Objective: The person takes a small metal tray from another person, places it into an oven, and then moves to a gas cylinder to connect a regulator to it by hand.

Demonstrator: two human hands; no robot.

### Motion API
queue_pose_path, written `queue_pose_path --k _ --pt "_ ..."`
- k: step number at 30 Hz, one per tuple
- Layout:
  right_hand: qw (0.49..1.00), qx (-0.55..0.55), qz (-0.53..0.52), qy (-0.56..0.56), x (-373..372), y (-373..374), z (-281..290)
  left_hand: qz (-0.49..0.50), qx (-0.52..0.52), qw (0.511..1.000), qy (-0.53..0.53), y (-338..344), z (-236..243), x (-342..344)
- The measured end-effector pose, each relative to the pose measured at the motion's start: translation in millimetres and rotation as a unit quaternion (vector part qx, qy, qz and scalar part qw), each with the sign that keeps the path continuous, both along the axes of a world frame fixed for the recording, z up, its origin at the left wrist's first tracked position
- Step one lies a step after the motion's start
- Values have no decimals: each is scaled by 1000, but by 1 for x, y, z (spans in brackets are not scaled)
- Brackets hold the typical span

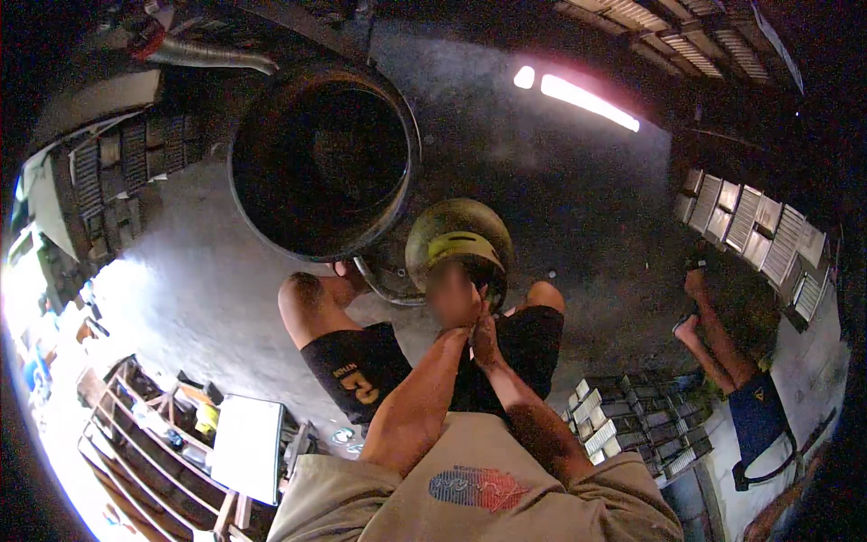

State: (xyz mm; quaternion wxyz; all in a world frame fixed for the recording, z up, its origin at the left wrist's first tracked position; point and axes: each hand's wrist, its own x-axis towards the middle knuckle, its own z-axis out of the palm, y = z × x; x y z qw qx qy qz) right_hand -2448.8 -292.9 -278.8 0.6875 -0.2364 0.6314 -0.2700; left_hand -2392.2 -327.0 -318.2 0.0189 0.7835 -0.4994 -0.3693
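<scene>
Between my bare knees stands a rounded, yellow-green metal vessel that looks like a gas cylinder point(452, 221), with a brighter curved collar point(462, 242) at its near side. Both my hands meet at that collar. My left hand point(461, 316) reaches up to it, but a blurred patch covers its fingers. Pressed close on its right is my right hand point(486, 339), fingers bent inward around something small that is too dark to make out. A bent metal tube point(384, 291) curves along the vessel's left side, toward a large dark drum point(237, 181) whose round mouth faces up.
A ribbed silver duct point(208, 56) hangs beyond the drum. Stacked slatted blocks point(632, 420) stand at the near right, more point(754, 226) at the far right. Another person's legs point(709, 343) show at the right. At lower left are a white panel point(248, 447) and a frame of bars point(135, 443).
</scene>
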Motion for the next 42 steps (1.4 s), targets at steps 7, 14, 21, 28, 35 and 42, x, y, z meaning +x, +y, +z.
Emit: queue_pose_path --k 7,14,21,28,35,42 --pt "986 153 62 -20 -20 2 -26 -8 -22 1000 14 1 -4 5" --pt "986 52 -92 -128 -5 -3 4 -18 -197 980 -29 7 -10 1" --pt "859 -128 416 270 -38 -12 -8 27 -41 998 29 6 -9 2" --pt "748 -287 362 477 -51 -11 5 27 -73 997 11 6 -5 -4" --pt "680 -295 480 468 -60 -23 -6 0 -81 997 9 0 1 0" --pt "756 -267 454 388 -61 -15 -16 -8 -63 998 -8 5 -1 -1"
